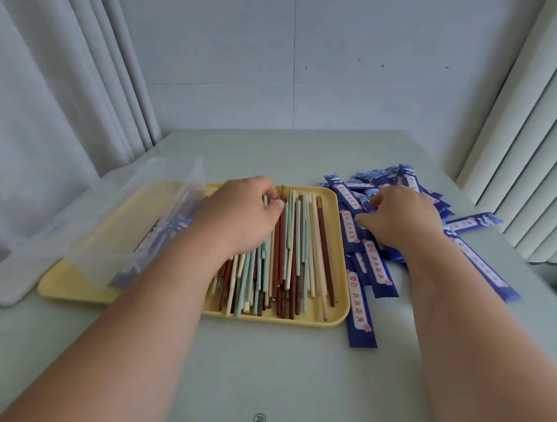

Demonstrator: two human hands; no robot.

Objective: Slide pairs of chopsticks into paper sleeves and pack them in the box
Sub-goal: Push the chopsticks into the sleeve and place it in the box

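Note:
A yellow tray holds a heap of loose chopsticks in brown, mint and cream. My left hand lies over the far end of the heap, thumb and fingers pinching at chopstick tips. To the right of the tray lies a pile of blue paper sleeves with white labels. My right hand rests on that pile, fingers curled onto a sleeve near the tray's edge. A clear plastic box sits on the tray's left half with several filled sleeves inside.
The pale green table ends at a white wall behind. Curtains hang at the left, and a ribbed white panel stands at the right. The box's clear lid lies left of the tray.

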